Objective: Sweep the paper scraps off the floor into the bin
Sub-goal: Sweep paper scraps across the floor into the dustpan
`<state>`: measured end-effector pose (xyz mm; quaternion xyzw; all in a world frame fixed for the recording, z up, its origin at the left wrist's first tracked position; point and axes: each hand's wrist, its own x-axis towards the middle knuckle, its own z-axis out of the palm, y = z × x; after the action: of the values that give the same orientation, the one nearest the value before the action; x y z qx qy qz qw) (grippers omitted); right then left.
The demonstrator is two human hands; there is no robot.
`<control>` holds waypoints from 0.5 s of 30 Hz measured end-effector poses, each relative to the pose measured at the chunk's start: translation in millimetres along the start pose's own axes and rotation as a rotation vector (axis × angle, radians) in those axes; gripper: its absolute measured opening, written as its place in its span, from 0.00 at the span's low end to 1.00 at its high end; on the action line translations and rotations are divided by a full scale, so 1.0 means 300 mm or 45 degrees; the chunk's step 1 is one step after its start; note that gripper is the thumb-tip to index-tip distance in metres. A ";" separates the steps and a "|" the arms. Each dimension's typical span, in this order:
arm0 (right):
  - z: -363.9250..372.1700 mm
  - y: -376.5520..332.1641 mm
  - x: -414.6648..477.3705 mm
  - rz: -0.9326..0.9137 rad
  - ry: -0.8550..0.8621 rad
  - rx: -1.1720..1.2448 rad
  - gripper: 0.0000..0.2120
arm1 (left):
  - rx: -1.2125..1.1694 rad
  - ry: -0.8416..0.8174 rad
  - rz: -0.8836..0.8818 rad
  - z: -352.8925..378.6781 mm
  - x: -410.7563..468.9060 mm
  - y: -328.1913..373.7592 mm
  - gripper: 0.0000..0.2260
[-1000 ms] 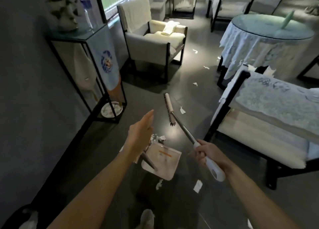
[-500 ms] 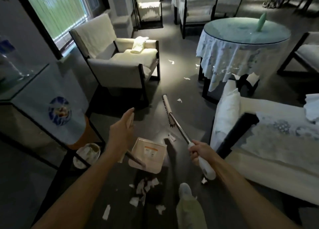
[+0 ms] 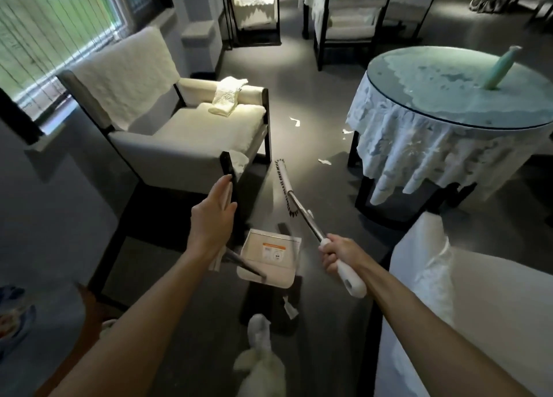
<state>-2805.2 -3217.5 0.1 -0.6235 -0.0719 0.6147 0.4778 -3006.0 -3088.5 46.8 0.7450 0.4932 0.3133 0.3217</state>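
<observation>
Right hand point(image 3: 338, 254): my fingers were curled tight round the white grip of the broom point(image 3: 302, 214), with the brush head pointing up-frame at centre.
Left hand point(image 3: 211, 221): my fingers lay along the dustpan point(image 3: 269, 256) handle with the thumb closed on it, and the pan sat lower, between both hands.
Paper scraps point(image 3: 294, 121): several lay on the dark floor point(image 3: 314, 97) between the armchair point(image 3: 185, 136) and the round table point(image 3: 449, 109), upper centre. One more lay just below the pan, near my shoe point(image 3: 259, 330).

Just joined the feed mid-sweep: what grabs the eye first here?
The white broom in the right hand, mid-frame, beside the dustpan hanging from the left hand. Beyond them, white paper scraps dot the dark floor between the armchair on the left and the round table on the right.
</observation>
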 end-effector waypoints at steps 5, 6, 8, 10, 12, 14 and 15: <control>0.039 -0.313 0.395 -0.010 0.056 0.092 0.31 | -0.127 -0.110 0.001 0.163 0.501 -0.048 0.25; 0.044 -0.380 0.472 -0.003 0.069 0.121 0.31 | -0.118 -0.120 0.005 0.190 0.602 -0.058 0.25; 0.049 -0.517 0.617 -0.003 0.090 0.155 0.32 | -0.120 -0.184 0.028 0.241 0.810 -0.063 0.24; 0.052 -0.641 0.747 -0.019 0.136 0.153 0.33 | -0.150 -0.263 0.031 0.288 1.002 -0.048 0.23; 0.044 -0.758 0.872 -0.015 0.164 0.149 0.34 | -0.158 -0.260 0.049 0.343 1.182 -0.020 0.22; 0.019 -0.875 1.008 -0.007 0.190 0.168 0.34 | -0.147 -0.273 0.040 0.406 1.363 0.007 0.22; 0.004 -0.942 1.077 -0.006 0.198 0.182 0.33 | -0.130 -0.282 0.037 0.444 1.458 0.017 0.22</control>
<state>-2589.8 -2847.5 -31.9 -0.6333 0.0080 0.5669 0.5268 -2760.1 -2703.0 36.7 0.7648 0.4273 0.2585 0.4071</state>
